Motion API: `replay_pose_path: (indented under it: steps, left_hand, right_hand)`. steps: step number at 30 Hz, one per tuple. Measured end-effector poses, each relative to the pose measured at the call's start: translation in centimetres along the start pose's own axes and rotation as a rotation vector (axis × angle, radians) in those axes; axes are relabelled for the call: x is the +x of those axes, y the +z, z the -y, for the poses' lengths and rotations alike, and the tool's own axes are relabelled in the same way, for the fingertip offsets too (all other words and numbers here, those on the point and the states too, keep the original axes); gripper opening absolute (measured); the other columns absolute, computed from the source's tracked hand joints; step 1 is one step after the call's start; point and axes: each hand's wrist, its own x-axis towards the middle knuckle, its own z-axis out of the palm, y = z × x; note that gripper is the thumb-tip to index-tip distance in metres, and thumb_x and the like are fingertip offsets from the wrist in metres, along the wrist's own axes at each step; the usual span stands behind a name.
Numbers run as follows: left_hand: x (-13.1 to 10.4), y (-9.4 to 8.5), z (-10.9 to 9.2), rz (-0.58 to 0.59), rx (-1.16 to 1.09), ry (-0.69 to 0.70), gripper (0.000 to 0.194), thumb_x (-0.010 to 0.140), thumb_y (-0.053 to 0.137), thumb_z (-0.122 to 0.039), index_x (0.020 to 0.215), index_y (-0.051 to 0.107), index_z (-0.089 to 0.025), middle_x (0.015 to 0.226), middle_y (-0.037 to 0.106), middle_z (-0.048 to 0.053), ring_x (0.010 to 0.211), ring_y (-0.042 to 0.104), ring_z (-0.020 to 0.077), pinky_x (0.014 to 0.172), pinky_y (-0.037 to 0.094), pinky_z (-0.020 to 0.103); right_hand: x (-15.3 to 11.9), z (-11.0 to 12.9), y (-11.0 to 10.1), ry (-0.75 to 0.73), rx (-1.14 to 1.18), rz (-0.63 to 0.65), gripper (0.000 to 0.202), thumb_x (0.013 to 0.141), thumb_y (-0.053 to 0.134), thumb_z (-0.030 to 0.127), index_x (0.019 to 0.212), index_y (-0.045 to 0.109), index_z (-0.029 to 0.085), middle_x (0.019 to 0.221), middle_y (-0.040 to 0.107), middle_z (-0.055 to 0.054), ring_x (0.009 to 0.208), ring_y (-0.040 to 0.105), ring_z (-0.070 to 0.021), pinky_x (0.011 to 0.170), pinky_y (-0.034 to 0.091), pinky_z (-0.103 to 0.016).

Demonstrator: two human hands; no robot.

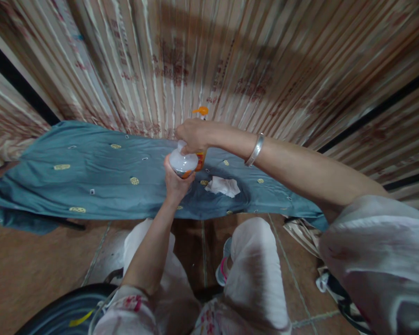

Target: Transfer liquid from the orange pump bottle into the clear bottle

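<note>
My left hand (177, 185) is wrapped around a bottle (183, 162) with a pale, translucent domed top and an orange patch low on its side. It is held over the blue-green cloth. Bent over from above, my right hand (192, 133) has its fingers closed at the bottle's narrow neck; whether a cap is between them is hidden. Just behind stands an orange pump bottle (201, 160), partly covered by my right hand and wrist, its orange pump head (202, 110) showing above them. A crumpled white tissue (224, 186) lies to the right.
The blue-green patterned cloth (104, 181) covers a long, narrow surface before my knees. A pleated, printed curtain (209, 60) hangs behind it, with dark bars (377, 109) at the sides. At lower left is a round black seat (64, 307) on the tiled floor (31, 260).
</note>
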Motion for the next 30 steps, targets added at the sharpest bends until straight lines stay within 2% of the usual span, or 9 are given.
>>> replay_pose_path:
  steps: [4,8,14,17,20,24,28,30]
  left_hand:
    - [0.04,0.11,0.19,-0.012,0.011,0.0,0.093,0.053,0.081,-0.024,0.133,0.034,-0.02,0.123,0.057,0.012,0.11,0.059,0.0272,0.094,0.049,0.04]
    - [0.02,0.17,0.12,0.003,-0.004,0.019,0.092,0.054,0.081,-0.023,0.132,0.034,-0.019,0.123,0.056,0.011,0.11,0.059,0.0261,0.094,0.049,0.039]
    - [-0.06,0.05,-0.23,0.007,-0.011,0.023,0.089,0.055,0.08,-0.022,0.131,0.034,-0.017,0.122,0.057,0.013,0.108,0.059,0.0271,0.092,0.05,0.041]
    - [-0.02,0.03,-0.16,0.006,-0.005,0.022,0.089,0.055,0.08,-0.022,0.131,0.034,-0.018,0.124,0.056,0.014,0.11,0.058,0.0277,0.094,0.049,0.042]
    - [0.05,0.11,0.1,0.003,-0.01,0.028,0.09,0.055,0.08,-0.023,0.132,0.034,-0.018,0.124,0.056,0.015,0.109,0.059,0.0272,0.094,0.049,0.041]
    - [0.03,0.14,0.19,0.003,-0.009,0.027,0.09,0.054,0.08,-0.023,0.131,0.034,-0.019,0.123,0.057,0.013,0.109,0.059,0.0262,0.093,0.05,0.04]
    - [-0.08,0.01,-0.13,0.002,-0.007,0.007,0.089,0.055,0.08,-0.023,0.131,0.035,-0.02,0.12,0.059,0.012,0.106,0.06,0.0266,0.091,0.051,0.04]
    - [-0.08,-0.05,-0.21,0.001,-0.011,0.01,0.089,0.055,0.08,-0.023,0.131,0.035,-0.02,0.121,0.059,0.013,0.106,0.06,0.0269,0.091,0.051,0.04]
  right_hand:
    - [0.12,0.1,0.08,0.069,0.006,-0.038,0.054,0.087,0.054,0.049,0.119,0.063,0.006,0.112,0.067,-0.019,0.109,0.06,-0.0332,0.088,0.047,-0.041]
    - [0.44,0.14,0.32,0.104,-0.007,-0.042,0.048,0.087,0.056,0.045,0.116,0.065,0.006,0.11,0.068,-0.018,0.106,0.062,-0.0331,0.083,0.049,-0.04]
    - [0.12,-0.03,0.03,0.014,-0.031,0.0,0.047,0.08,0.066,0.033,0.118,0.063,0.006,0.113,0.067,-0.018,0.109,0.061,-0.0319,0.087,0.047,-0.038]
    - [0.05,-0.21,-0.04,0.022,0.002,-0.031,0.057,0.079,0.067,0.043,0.122,0.06,0.007,0.116,0.066,-0.018,0.111,0.059,-0.0334,0.088,0.046,-0.039]
    - [0.22,-0.24,0.08,0.075,0.027,-0.058,0.059,0.084,0.059,0.051,0.123,0.06,0.007,0.117,0.065,-0.02,0.112,0.058,-0.0354,0.087,0.047,-0.042]
    - [0.4,0.09,0.17,0.103,0.005,-0.023,0.051,0.086,0.058,0.043,0.121,0.062,0.006,0.116,0.066,-0.019,0.111,0.06,-0.0342,0.086,0.048,-0.04]
    - [0.26,0.18,0.08,0.06,-0.012,0.002,0.049,0.081,0.065,0.033,0.122,0.061,0.007,0.117,0.065,-0.017,0.112,0.058,-0.0319,0.089,0.047,-0.038]
    - [0.13,0.04,0.04,0.04,-0.011,0.004,0.053,0.078,0.069,0.033,0.124,0.06,0.008,0.116,0.065,-0.016,0.113,0.058,-0.0316,0.09,0.046,-0.038]
